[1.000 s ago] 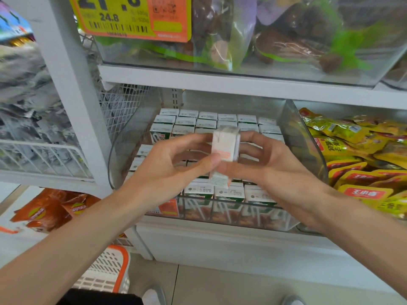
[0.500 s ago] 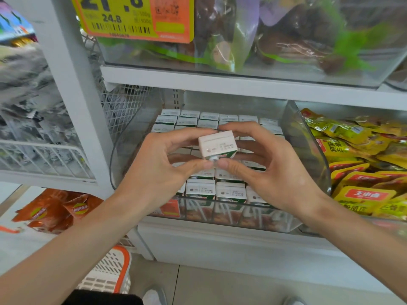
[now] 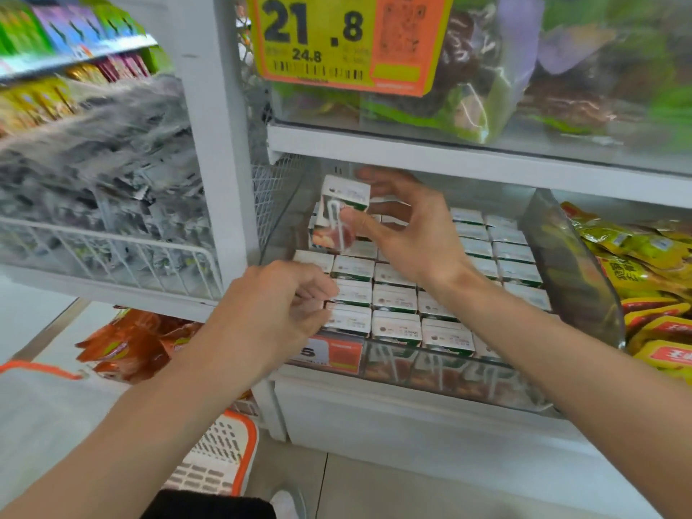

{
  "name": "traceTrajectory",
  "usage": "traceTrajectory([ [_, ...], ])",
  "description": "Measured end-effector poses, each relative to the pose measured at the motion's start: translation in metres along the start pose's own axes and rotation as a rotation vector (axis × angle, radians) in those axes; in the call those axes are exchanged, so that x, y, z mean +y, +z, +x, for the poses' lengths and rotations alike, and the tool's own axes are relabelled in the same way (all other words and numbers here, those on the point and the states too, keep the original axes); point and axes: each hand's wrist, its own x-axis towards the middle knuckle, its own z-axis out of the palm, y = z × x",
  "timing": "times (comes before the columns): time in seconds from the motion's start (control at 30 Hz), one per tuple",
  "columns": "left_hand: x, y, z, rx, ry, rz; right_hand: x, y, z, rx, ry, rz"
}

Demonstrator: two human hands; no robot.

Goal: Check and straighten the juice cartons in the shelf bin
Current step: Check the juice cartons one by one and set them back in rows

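Shelf bin (image 3: 569,264) below; right hand (image 3: 415,237) pinches 1 juice carton (image 3: 342,198).

I'm working in a shop. Above the shelf bin (image 3: 561,264) of juice cartons (image 3: 395,295) hangs a barcoded price tag (image 3: 318,39). Snack packets (image 3: 644,264) lie right of the bin, a shopping basket (image 3: 221,455) below-left.
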Motion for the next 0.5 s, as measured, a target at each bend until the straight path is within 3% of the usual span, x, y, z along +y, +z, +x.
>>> traceTrajectory([
  [0.27,-0.005,-0.008,-0.001,-0.075,0.082,-0.013,0.021,0.022,0.02,-0.218,0.067,-0.196],
  [0.5,-0.006,-0.003,-0.001,-0.156,0.191,0.054,0.035,0.024,0.018,-0.37,-0.011,-0.436],
])
